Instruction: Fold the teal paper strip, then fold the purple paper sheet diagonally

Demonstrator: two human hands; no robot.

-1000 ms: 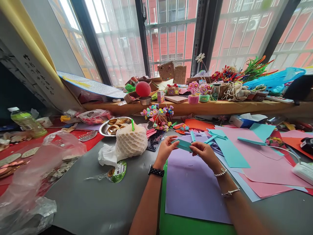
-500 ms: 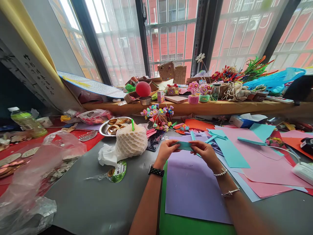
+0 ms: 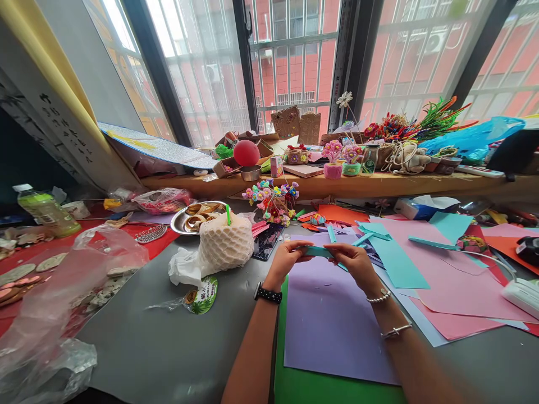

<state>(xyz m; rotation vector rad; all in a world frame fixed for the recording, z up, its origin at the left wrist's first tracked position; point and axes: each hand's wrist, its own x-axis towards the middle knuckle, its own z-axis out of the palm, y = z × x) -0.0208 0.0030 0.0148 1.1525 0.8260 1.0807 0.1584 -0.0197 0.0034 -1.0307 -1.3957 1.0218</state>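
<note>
A small folded strip of teal paper point(image 3: 319, 251) is stretched between my two hands, above the far end of a purple sheet point(image 3: 337, 325). My left hand point(image 3: 288, 260) pinches its left end, and my right hand point(image 3: 351, 261) grips the right end between thumb and fingers. Beneath the purple sheet lies a green board point(image 3: 281, 348). Just beyond my right hand are more teal folded strips point(image 3: 374, 231) and a larger teal sheet point(image 3: 402, 261). A dark phone point(image 3: 268, 241) rests a little beyond my left hand.
To the left stands a coconut in white foam netting point(image 3: 227, 242) with a green straw, beside a metal plate point(image 3: 179, 221). Pink sheets point(image 3: 467, 280) and a white power strip point(image 3: 522, 297) lie right. Craft flowers point(image 3: 273, 202) stand before the crowded windowsill point(image 3: 189, 184).
The teal strip looks narrower, its face tilted or folded further between my fingers. Both hands stay in nearly the same place.
</note>
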